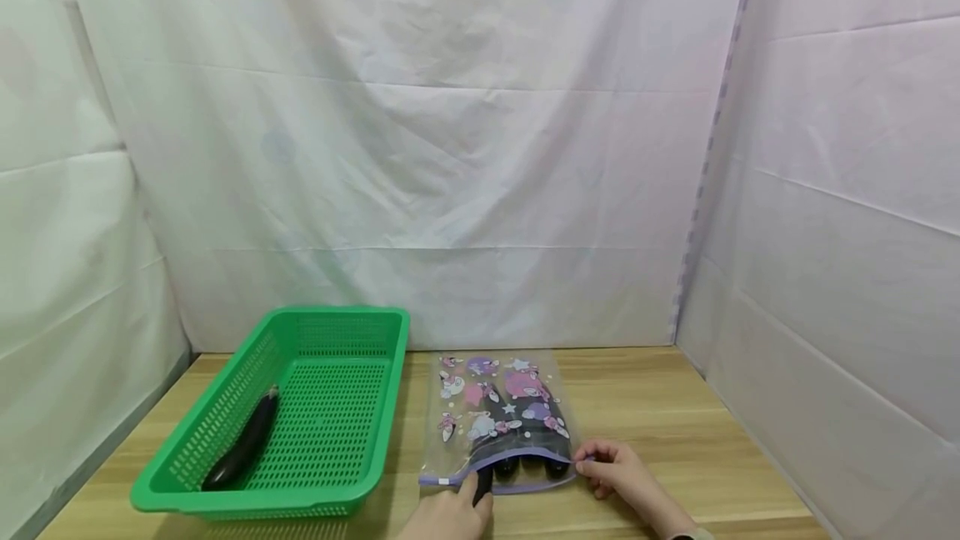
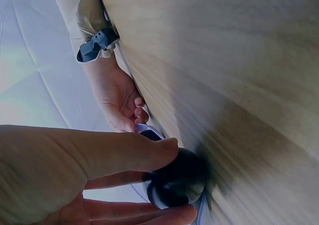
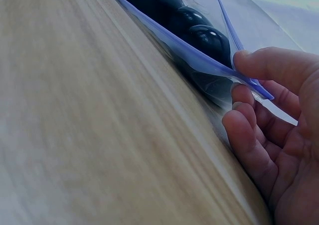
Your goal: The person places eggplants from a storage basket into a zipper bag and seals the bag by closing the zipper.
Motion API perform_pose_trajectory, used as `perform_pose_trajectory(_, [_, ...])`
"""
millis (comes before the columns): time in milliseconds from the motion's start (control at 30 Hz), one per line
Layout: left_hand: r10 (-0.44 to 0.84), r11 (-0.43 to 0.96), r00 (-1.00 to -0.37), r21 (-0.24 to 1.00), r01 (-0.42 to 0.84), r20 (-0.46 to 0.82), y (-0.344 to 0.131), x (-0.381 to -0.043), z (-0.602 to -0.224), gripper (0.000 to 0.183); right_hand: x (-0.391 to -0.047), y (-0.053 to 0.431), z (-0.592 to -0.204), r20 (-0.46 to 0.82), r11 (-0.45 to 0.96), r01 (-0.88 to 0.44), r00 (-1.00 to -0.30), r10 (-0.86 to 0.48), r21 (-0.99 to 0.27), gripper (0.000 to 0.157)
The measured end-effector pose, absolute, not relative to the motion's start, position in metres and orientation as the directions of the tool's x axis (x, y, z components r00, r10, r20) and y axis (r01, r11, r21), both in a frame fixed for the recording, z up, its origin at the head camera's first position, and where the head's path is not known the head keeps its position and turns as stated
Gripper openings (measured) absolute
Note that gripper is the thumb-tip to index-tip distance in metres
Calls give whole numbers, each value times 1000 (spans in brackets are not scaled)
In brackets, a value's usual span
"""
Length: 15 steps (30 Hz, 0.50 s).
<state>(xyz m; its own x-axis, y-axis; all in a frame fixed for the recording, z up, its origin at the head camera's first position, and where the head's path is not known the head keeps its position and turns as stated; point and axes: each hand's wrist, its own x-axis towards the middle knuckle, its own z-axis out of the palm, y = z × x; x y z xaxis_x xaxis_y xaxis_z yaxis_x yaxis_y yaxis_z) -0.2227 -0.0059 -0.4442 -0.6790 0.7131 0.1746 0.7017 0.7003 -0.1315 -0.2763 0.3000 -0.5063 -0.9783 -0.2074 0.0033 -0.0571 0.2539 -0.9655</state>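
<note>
A clear zip bag point(image 1: 447, 458) with pink and purple cartoon prints lies flat, its purple-edged mouth parted toward me. Several dark eggplants point(image 3: 209, 40) lie inside, their rounded ends showing at the opening. At the mouth's left part, my left hand point(image 1: 448, 515) holds another eggplant point(image 2: 177, 177) by its near end, thumb on one side and fingers on the other; its far part is hidden under the bag's upper layer. My right hand point(image 1: 618, 475) pinches the right corner of the purple zip strip point(image 3: 254, 85) between thumb and fingers.
On the left stands a green perforated basket point(image 1: 393, 407) with one eggplant point(image 1: 243, 446) along its left side. A white zip slider point(image 1: 443, 482) sits at the bag's left corner. White cloth point(image 1: 450, 148) hangs behind and at both sides of the wooden table point(image 1: 637, 390).
</note>
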Motion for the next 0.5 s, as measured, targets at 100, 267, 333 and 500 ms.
perform_pose_trajectory(100, [721,693,-667,-154,705,188,-6,-224,-444,31,-276,300,-507,8,258,-63,-978,-208,-964,23])
perform_pose_trajectory(267, [718,696,-671,-158,701,187,-5,-226,-446,28,-276,300,-508,11,264,-66,-979,-206,-962,23])
perform_pose_trajectory(333, [716,697,-669,-161,699,199,-4,-227,-447,27,-276,300,-507,9,266,-64,-979,-202,-962,23])
perform_pose_trajectory(500, [727,684,-632,-195,703,269,-4,-229,-450,25,-277,299,-506,-1,263,-52,-981,-196,-963,23])
